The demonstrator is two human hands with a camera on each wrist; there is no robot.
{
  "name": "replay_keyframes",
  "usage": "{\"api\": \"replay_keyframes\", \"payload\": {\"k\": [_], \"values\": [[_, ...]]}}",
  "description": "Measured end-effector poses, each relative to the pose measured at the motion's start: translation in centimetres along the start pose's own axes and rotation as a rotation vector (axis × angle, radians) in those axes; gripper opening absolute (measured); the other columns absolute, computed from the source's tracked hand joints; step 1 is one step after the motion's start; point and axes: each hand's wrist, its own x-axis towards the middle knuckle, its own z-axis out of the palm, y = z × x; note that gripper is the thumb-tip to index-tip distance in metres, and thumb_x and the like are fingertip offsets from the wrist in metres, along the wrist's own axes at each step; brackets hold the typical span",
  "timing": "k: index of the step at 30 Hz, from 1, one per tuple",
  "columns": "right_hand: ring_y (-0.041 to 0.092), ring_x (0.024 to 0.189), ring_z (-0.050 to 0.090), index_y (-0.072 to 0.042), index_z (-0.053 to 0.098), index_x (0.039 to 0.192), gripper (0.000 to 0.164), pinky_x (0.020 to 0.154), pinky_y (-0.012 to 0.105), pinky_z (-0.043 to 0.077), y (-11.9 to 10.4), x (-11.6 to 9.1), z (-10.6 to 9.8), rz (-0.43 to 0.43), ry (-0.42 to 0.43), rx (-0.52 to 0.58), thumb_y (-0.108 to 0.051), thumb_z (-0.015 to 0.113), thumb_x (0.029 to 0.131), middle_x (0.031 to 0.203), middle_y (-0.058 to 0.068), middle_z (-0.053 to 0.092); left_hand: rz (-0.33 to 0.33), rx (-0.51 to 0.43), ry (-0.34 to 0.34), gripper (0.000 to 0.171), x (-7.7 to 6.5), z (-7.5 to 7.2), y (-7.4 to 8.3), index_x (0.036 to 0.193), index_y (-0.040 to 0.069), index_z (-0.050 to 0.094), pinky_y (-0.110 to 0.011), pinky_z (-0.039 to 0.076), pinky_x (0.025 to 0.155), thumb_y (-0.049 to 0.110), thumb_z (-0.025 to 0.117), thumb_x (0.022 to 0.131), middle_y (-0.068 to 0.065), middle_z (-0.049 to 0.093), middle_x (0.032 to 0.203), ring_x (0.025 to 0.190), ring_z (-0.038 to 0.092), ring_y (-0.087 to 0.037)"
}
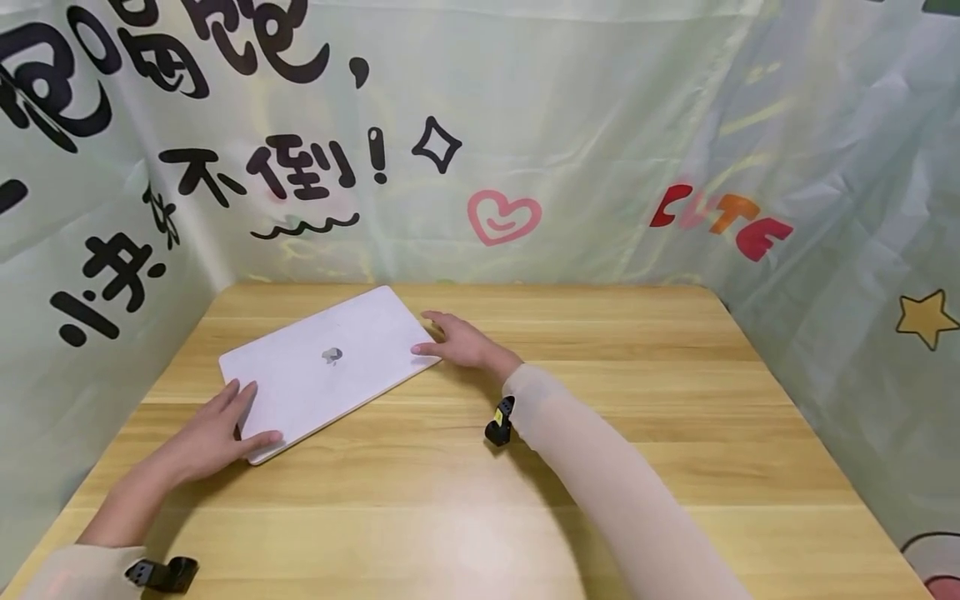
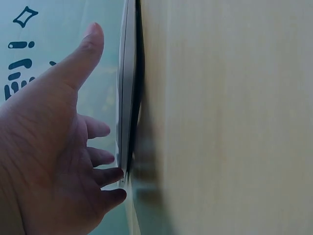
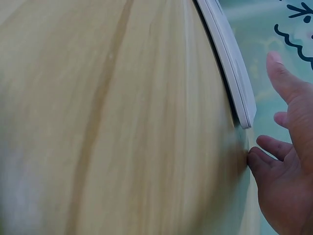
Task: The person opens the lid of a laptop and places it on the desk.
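Observation:
A closed silver laptop point(image 1: 300, 387) with an apple logo on its lid lies at an angle on the left part of the table. At its left end is my left hand point(image 1: 206, 433), fingers spread along the short edge and thumb over the near corner. My right hand point(image 1: 467, 343) is at the right end, thumb over the corner and fingers just beyond the edge. Seen from the left wrist, the laptop's thin side point(image 2: 127, 83) runs beside loosely spread fingers. In the right wrist view, the laptop's corner point(image 3: 247, 115) stands near the relaxed fingers.
The wooden table point(image 1: 637, 400) extends to the right and in front of the laptop. A pale printed curtain point(image 1: 585, 108) closes off the back and sides. Small black devices, one at the left cuff point(image 1: 165, 575) and one at the right cuff point(image 1: 499, 421), sit on the sleeves.

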Motion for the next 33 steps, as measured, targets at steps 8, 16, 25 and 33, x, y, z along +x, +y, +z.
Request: {"api": "replay_keyframes", "payload": {"k": [8, 16, 25, 33], "values": [[0.021, 0.144, 0.028, -0.011, 0.032, 0.154, 0.080, 0.116, 0.034, 0.025, -0.7, 0.4, 0.8, -0.007, -0.006, -0.041, -0.049, 0.064, 0.091, 0.156, 0.008, 0.034, 0.002, 0.012, -0.004, 0.109, -0.1, 0.7, 0.3, 0.149, -0.014, 0.018, -0.073, 0.015, 0.104, 0.061, 0.064, 0.085, -0.043, 0.006, 0.150, 0.136, 0.004, -0.062], [0.024, 0.145, 0.025, -0.014, 0.033, 0.154, 0.083, 0.118, 0.036, 0.022, -1.3, 0.6, 1.5, -0.005, -0.049, -0.163, -0.057, 0.063, 0.089, 0.158, 0.012, 0.027, 0.001, 0.001, -0.011, 0.113, -0.1, 0.8, 0.4, 0.149, -0.015, 0.016, -0.072, 0.013, 0.105, 0.061, 0.067, 0.083, -0.043, 0.003, 0.150, 0.137, -0.001, -0.060], [0.024, 0.149, 0.008, -0.022, 0.029, 0.156, 0.102, 0.120, 0.037, 0.012, -2.2, 1.4, 1.8, -0.100, -0.164, -0.265, -0.066, 0.072, 0.075, 0.163, 0.007, 0.014, 0.057, 0.028, 0.013, 0.111, 0.4, 0.7, 0.5, 0.149, -0.012, 0.022, -0.071, 0.015, 0.107, 0.061, 0.070, 0.080, -0.040, 0.011, 0.151, 0.139, 0.002, -0.058], [0.024, 0.149, 0.005, -0.023, 0.029, 0.156, 0.097, 0.120, 0.036, 0.010, -2.1, 1.7, 2.2, -0.115, -0.199, -0.367, -0.064, 0.071, 0.078, 0.163, 0.006, 0.011, 0.047, 0.017, -0.008, 0.113, 0.5, 0.8, 0.5, 0.149, -0.013, 0.023, -0.072, 0.016, 0.106, 0.063, 0.070, 0.079, -0.040, 0.009, 0.152, 0.139, 0.001, -0.058]]}}
